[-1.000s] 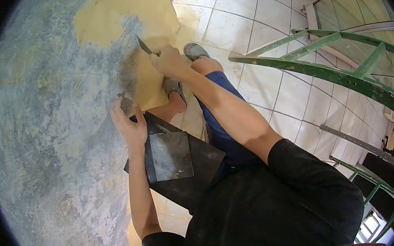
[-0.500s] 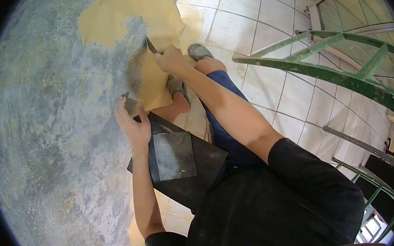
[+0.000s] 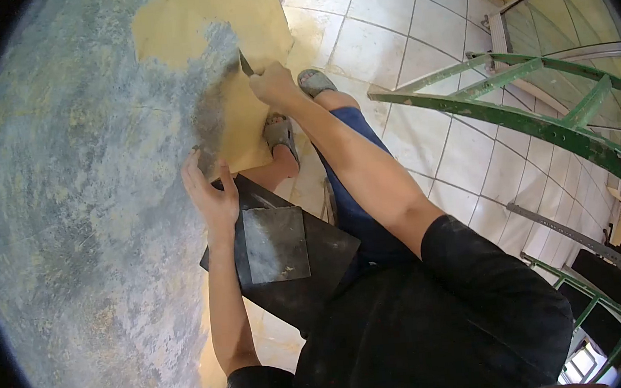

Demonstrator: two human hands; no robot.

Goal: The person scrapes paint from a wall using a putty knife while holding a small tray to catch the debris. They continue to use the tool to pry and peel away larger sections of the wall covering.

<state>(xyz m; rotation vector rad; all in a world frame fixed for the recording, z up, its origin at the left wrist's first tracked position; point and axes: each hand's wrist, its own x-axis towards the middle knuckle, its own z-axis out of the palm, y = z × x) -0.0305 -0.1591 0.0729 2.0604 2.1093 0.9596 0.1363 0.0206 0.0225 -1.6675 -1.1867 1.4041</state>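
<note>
My right hand [image 3: 273, 85] is closed on a thin dark blade [image 3: 245, 63], which touches or nearly touches the mottled surface by the edge of a yellow area [image 3: 249, 122]. Lower down, my left hand [image 3: 211, 195] has its fingers apart, with the fingertips at the grey-blue surface [image 3: 105, 212]. Beside my left wrist is a black board [image 3: 331, 255] with a grey square plate [image 3: 276, 245] on it. A dark smudged patch [image 3: 208, 121] lies between the two hands.
Green ladder rails [image 3: 525, 120] cross the right side above white floor tiles [image 3: 371, 37]. A perforated metal strip [image 3: 580, 237] and another green frame [image 3: 593, 295] are at the lower right. My sandalled feet are beside the yellow area.
My right hand and the blade have shifted slightly right and up in the view. My left hand has hardly moved.
</note>
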